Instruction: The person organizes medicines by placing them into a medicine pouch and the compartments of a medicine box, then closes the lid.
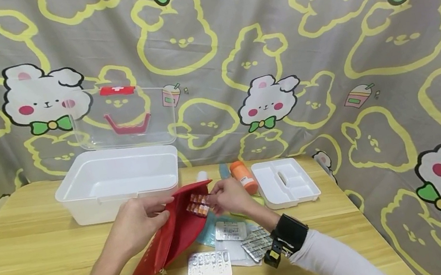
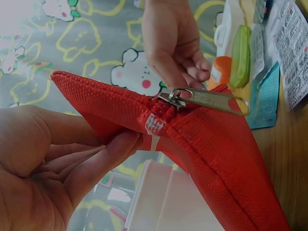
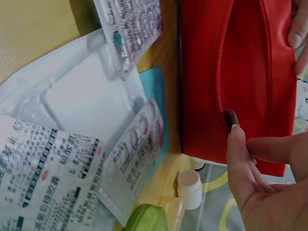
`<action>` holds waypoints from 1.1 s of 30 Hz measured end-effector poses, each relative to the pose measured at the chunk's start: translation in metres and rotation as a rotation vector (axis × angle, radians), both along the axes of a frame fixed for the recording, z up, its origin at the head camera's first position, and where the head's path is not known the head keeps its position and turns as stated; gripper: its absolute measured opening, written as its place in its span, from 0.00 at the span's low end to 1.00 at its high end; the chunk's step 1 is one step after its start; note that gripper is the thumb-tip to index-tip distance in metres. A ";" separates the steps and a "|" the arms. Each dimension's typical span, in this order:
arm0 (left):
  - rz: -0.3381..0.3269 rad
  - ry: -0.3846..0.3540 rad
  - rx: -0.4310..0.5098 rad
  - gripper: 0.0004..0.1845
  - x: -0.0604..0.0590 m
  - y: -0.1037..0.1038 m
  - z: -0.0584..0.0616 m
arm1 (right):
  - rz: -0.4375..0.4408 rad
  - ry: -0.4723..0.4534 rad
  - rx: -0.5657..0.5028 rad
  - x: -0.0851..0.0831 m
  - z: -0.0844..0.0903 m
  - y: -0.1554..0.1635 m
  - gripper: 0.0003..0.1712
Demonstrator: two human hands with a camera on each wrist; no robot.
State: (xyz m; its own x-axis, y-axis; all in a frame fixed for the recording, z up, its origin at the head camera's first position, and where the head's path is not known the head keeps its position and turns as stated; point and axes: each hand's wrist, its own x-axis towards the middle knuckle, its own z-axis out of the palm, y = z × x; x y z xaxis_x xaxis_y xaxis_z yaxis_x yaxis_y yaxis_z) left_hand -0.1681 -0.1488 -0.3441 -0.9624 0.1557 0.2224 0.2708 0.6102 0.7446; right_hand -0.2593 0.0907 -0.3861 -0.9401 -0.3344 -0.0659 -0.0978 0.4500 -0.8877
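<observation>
My left hand [image 1: 138,223] grips the side of a red zip pouch [image 1: 158,251], thumb and fingers pinching the fabric in the left wrist view. The pouch stands tilted on the table with its mouth open and its metal zip pull [image 2: 211,100] hanging at one end. At the opening, my right hand [image 1: 231,198] pinches a blister pack of orange and white pills [image 1: 198,205]. Seen from the right wrist, only a thin dark edge of the pack [image 3: 231,118] shows between thumb and fingers, just inside the zip.
Silver blister packs [image 1: 209,266], a white packet [image 1: 229,250] and a teal packet [image 1: 206,233] lie right of the pouch. Behind are an orange bottle [image 1: 244,177], a white compartment tray [image 1: 273,197] and a clear-lidded box [image 1: 122,206]. A patterned curtain hangs behind the table.
</observation>
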 end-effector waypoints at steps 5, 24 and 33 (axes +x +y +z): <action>0.001 0.007 -0.003 0.14 0.000 0.001 0.000 | -0.025 0.041 -0.021 -0.002 -0.005 -0.003 0.09; 0.001 0.017 -0.013 0.14 0.000 0.000 -0.001 | -0.083 0.176 0.083 -0.003 -0.016 -0.007 0.08; -0.002 0.033 -0.009 0.15 -0.001 0.001 -0.002 | -0.052 0.117 0.062 -0.004 -0.016 -0.005 0.09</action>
State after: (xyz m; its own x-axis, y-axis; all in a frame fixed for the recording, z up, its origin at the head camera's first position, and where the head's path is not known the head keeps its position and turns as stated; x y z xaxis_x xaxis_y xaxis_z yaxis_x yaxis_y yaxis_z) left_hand -0.1688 -0.1473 -0.3463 -0.9544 0.1593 0.2526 0.2960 0.6162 0.7298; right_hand -0.2636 0.0853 -0.4018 -0.9586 -0.2836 0.0263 -0.1741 0.5104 -0.8421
